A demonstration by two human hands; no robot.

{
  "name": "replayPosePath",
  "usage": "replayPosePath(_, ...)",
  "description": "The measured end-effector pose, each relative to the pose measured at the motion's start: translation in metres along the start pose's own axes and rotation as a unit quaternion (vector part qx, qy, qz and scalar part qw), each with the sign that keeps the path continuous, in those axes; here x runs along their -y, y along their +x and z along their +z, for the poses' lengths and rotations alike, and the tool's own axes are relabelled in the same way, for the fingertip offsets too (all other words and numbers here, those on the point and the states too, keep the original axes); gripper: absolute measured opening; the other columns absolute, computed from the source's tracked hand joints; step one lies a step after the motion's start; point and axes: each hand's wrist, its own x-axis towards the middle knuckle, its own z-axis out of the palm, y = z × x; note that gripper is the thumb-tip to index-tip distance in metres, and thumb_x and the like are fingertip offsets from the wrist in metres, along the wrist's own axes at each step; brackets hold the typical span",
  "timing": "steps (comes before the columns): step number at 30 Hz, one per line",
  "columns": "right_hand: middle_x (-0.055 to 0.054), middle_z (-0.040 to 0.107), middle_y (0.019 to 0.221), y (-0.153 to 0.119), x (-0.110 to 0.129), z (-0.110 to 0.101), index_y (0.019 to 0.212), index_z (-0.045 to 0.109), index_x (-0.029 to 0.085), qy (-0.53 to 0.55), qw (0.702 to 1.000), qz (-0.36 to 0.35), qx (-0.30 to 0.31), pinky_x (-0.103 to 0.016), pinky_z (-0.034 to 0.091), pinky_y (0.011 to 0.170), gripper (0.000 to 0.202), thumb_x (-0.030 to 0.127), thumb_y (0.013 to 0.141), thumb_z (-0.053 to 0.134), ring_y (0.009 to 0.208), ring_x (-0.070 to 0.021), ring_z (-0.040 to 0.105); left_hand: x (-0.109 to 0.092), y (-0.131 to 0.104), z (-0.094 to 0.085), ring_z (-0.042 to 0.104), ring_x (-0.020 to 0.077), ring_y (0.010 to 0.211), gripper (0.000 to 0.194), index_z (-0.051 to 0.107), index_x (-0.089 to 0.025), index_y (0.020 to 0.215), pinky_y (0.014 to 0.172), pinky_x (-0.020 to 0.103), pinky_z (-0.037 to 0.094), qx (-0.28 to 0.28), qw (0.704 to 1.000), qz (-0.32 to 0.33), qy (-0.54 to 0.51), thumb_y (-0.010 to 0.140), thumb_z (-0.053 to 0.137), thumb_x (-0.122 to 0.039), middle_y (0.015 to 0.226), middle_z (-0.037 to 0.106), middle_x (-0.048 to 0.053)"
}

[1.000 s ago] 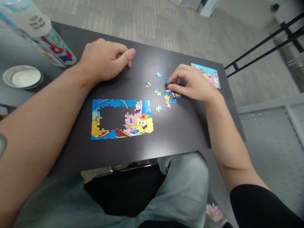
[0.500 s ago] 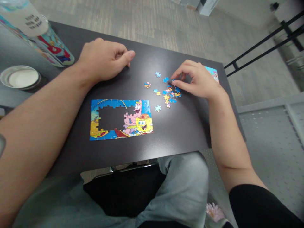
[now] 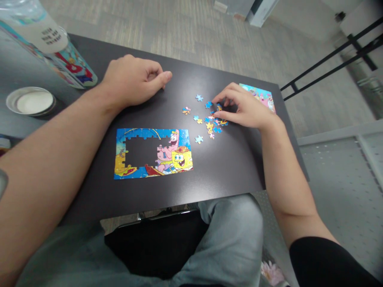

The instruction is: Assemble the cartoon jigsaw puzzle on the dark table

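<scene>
A partly assembled cartoon puzzle point(image 3: 182, 159) lies on the dark table point(image 3: 215, 171), its frame surrounding a gap in the middle. Right of and above it is a cluster of loose pieces point(image 3: 210, 126), with a light blue piece point(image 3: 199, 97) and a few others spread around. My right hand point(image 3: 239, 105) is over the cluster's right side, thumb and fingers apart, fingertips at the pieces; nothing is visibly held. My left hand point(image 3: 137, 77) rests on the table above the puzzle, fingers curled in and closed, with nothing seen in it.
At the far right of the table a colourful picture card point(image 3: 260, 95) lies partly behind my right hand. To the left stand a clear bottle-like container point(image 3: 54, 44) and a round tin point(image 3: 31, 101). A black metal rail point(image 3: 323, 65) is beyond the right edge.
My right hand has shifted slightly left and down over the loose pieces, uncovering more of the picture card. My left hand keeps its pose. The whole view has moved a little.
</scene>
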Motion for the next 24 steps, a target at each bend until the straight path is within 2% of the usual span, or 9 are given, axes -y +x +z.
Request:
replayPosePath(8,-0.013,0.079,0.140,0.003,-0.001,0.007,0.148,0.089,0.032,-0.023,1.000,0.007,-0.011,-0.063,0.070,0.113,0.042,0.060,0.117,0.087,0.117,-0.0378,0.077,0.003,0.000,0.002,0.083,0.0461,0.147,0.076,0.095,-0.026,0.127,0.134,0.062,0.059,-0.004,1.000,0.005,0.007,0.113,0.044,-0.080,0.122,0.089,0.009)
replayPosePath(13,-0.016,0.079,0.148,0.006,0.004,0.017,0.165,0.086,0.035,-0.041,0.999,0.006,-0.014,-0.070,0.068,0.122,0.054,0.064,0.119,0.084,0.132,-0.0438,0.076,0.004,0.000,0.003,0.084,0.0443,0.145,0.072,0.093,-0.026,0.120,0.134,0.062,0.059,-0.011,1.000,0.014,-0.002,0.114,0.046,-0.080,0.117,0.089,0.008)
replayPosePath(17,-0.018,0.076,0.156,0.011,0.006,0.031,0.176,0.083,0.037,-0.071,0.997,-0.024,-0.026,-0.077,0.060,0.132,0.063,0.068,0.121,0.082,0.142,-0.0472,0.073,0.006,0.000,0.003,0.086,0.0405,0.138,0.067,0.091,-0.027,0.112,0.132,0.061,0.061,-0.024,0.999,0.026,-0.015,0.115,0.049,-0.080,0.102,0.084,0.005)
replayPosePath(21,-0.017,0.075,0.156,0.015,0.010,0.037,0.168,0.089,0.040,-0.087,0.996,-0.032,-0.018,-0.080,0.053,0.139,0.050,0.062,0.124,0.078,0.144,-0.0457,0.071,0.004,0.000,0.002,0.087,0.0401,0.131,0.066,0.091,-0.027,0.111,0.127,0.061,0.063,-0.022,0.999,0.023,-0.011,0.116,0.051,-0.079,0.096,0.079,0.004)
replayPosePath(24,-0.016,0.076,0.152,0.016,0.017,0.035,0.165,0.089,0.041,-0.075,0.997,-0.030,-0.016,-0.079,0.050,0.141,0.046,0.059,0.123,0.080,0.145,-0.0457,0.070,0.001,0.000,0.001,0.085,0.0368,0.128,0.061,0.092,-0.028,0.114,0.126,0.055,0.062,-0.019,1.000,0.015,-0.008,0.117,0.054,-0.076,0.097,0.081,0.004)
